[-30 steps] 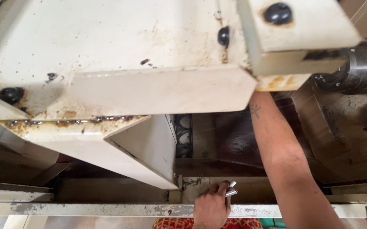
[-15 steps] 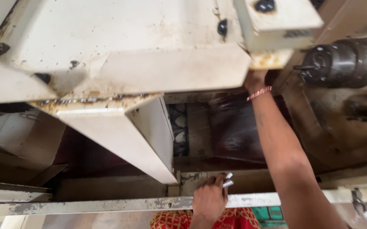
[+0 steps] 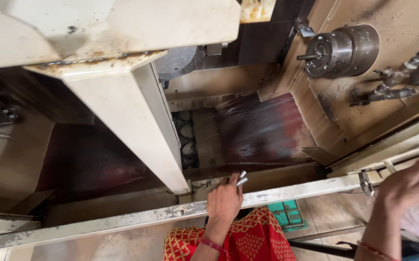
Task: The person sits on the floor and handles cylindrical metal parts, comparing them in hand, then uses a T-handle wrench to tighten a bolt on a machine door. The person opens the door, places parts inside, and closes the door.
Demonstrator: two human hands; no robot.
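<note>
My left hand (image 3: 224, 199) rests on the worn front rail (image 3: 296, 190) of a metal-working machine, closed around a couple of short shiny metal rods (image 3: 241, 178) that stick out above the fingers. My right hand (image 3: 409, 185) is at the right edge of the view, outside the machine. It hovers by the slanted door rail (image 3: 388, 145) with fingers loosely spread and nothing in it. A dark steel chuck (image 3: 343, 49) sits on the machine's right inner wall, far from both hands.
A cream painted housing (image 3: 122, 104) with rust stains overhangs the left and centre. Beneath it lies a wet, dark red sloping tray (image 3: 262, 130). Pipes and fittings (image 3: 393, 79) run at the upper right. A green crate (image 3: 287, 212) and my red patterned clothing (image 3: 248, 239) are below the rail.
My right arm has pulled out of the machine's interior to the right edge, outside the rail. The left hand has stayed on the rail with the rods. The chuck has come fully into view.
</note>
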